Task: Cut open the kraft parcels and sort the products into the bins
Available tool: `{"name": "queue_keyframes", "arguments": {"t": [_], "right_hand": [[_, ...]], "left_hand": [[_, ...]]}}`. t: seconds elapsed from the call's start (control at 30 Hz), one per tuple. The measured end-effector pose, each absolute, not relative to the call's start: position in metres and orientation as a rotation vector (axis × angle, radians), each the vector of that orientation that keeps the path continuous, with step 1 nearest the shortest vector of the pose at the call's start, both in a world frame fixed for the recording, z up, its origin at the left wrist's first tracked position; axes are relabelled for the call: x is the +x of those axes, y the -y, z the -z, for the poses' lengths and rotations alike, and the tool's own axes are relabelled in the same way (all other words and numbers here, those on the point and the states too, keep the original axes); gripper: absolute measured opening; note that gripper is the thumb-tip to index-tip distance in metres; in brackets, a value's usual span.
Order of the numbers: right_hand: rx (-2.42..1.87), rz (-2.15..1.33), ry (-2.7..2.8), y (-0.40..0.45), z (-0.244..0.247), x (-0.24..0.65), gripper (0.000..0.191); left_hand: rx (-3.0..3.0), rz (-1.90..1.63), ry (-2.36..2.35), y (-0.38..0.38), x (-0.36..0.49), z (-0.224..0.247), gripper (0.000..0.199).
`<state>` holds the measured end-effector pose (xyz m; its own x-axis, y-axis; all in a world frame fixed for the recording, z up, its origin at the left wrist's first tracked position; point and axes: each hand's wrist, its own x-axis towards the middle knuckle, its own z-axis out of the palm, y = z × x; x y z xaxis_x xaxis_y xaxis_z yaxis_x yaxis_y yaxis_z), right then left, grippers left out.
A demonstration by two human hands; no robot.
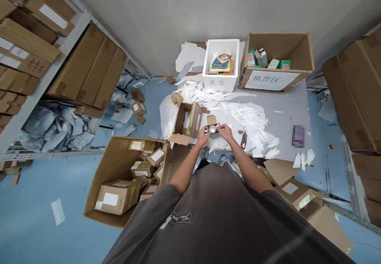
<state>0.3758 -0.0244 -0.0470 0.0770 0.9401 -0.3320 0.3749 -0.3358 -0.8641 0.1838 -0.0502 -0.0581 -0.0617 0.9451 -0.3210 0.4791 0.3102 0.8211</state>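
A small open cardboard box with its flap up stands at the table's front edge, a round silvery item showing in its opening. My left hand is at the box's left side, fingers bent against it. My right hand is at the right side, its fingers pinched on a small pinkish piece. A larger open carton with torn flaps stands just left of my hands. To the right of my right hand lies a red and black cutter.
White paper strips cover much of the table. Behind stand a white foam bin with books and a carton with small boxes. A large carton of parcels is at front left; shelves flank both sides.
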Motion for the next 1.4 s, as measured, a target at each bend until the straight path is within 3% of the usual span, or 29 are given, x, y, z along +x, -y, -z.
{"name": "queue_keyframes", "arguments": {"t": [0.17,0.37,0.6,0.87,1.1,1.3,1.4], "right_hand": [[-1.900,-1.253,1.206,0.014,0.052,0.371,0.030],[-1.888,-1.742,0.735,0.002,0.056,0.370,0.032],[-2.065,-1.599,0.887,-0.013,0.056,0.368,0.037],[-2.228,-1.227,1.009,0.001,0.056,0.361,0.027],[-1.846,-1.514,0.915,0.011,0.040,0.368,0.039],[-1.741,-1.456,0.848,0.033,0.039,0.376,0.038],[-1.656,-1.366,1.070,0.045,0.042,0.375,0.033]], "left_hand": [[1.352,-0.596,-1.697,0.049,0.183,0.056,0.051],[1.438,-0.605,-1.635,0.053,0.179,0.058,0.052],[1.551,-0.539,-1.617,0.055,0.185,0.057,0.056],[1.432,-0.546,-1.698,0.061,0.209,0.053,0.063],[1.118,-0.728,-1.557,0.050,0.187,0.058,0.058],[1.176,-0.623,-1.364,0.033,0.179,0.062,0.066],[1.241,-0.632,-1.310,0.026,0.182,0.058,0.066]]}}
